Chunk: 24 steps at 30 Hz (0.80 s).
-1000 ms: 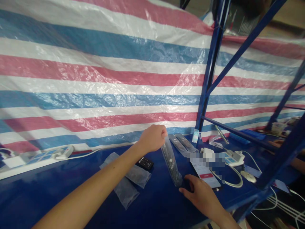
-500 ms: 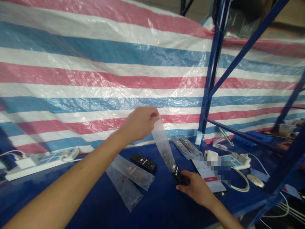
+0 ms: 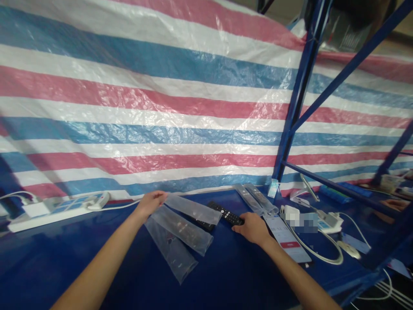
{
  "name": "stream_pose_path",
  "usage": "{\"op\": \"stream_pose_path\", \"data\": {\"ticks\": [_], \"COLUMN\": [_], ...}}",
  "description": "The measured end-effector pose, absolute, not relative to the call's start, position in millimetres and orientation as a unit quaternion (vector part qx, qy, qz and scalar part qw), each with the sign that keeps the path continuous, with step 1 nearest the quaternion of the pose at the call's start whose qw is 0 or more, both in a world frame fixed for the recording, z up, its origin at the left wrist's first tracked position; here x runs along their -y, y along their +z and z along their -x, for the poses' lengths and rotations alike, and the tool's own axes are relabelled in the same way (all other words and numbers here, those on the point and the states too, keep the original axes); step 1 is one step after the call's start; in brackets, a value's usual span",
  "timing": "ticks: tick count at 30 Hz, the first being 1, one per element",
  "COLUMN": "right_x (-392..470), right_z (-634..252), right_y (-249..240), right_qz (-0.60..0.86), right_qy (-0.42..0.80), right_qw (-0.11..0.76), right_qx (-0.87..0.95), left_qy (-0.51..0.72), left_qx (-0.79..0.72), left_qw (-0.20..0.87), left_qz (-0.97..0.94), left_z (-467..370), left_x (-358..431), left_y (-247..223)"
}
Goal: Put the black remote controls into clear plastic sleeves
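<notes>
Grip: R hand (image 3: 253,228) grasps blk remote (image 3: 227,214) — L hand (image 3: 152,203) pinches plastic bag (image 3: 193,209) @ end.

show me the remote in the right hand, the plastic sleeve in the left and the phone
Remote (image 3: 226,214): head view, middle of its button face.
Plastic sleeve (image 3: 193,208): head view, middle of its upper side.
Phone (image 3: 284,237): head view, on its lit screen.

One black remote (image 3: 206,225), mostly hidden by the upper plastic bag (image 3: 193,208); right hand (image 3: 254,228) masking one end of another remote (image 3: 227,214); both forearms (image 3: 106,258) cut by the bottom edge; phone (image 3: 287,239) lettering unreadable; co-worker's hand (image 3: 392,204) blurred!
</notes>
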State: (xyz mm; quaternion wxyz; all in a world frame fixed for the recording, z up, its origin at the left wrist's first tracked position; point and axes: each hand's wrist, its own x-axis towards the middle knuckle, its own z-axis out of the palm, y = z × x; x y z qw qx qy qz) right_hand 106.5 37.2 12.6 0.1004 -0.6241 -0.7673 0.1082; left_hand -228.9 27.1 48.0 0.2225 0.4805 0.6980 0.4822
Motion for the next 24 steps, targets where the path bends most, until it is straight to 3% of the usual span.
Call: {"op": "stream_pose_path", "data": {"ticks": [8, 12, 17, 24], "right_x": [-55.4, -66.4, -88.6, -103.1], "right_z": [-84.1, -98.0, -120.9, -117.5], "right_y": [12.3, 22.5, 30.9, 21.9], "right_qz": [0.597, 0.651, 0.701, 0.71], "right_qy": [0.102, 0.016, -0.045, -0.047], "right_qw": [0.106, 0.118, 0.086, 0.06], "right_qx": [0.789, 0.749, 0.707, 0.7], "left_qy": [0.394, 0.373, 0.359, 0.385], "left_qx": [-0.726, -0.733, -0.667, -0.599], "left_qw": [0.122, 0.042, -0.114, -0.17], "left_qz": [-0.551, -0.567, -0.643, -0.681], "left_z": [241.6, 241.7, 233.2, 217.4], "left_x": [-41.5, -33.1, -3.3, 12.2], "left_y": [25.6, 17.2, 4.1, 2.5]}}
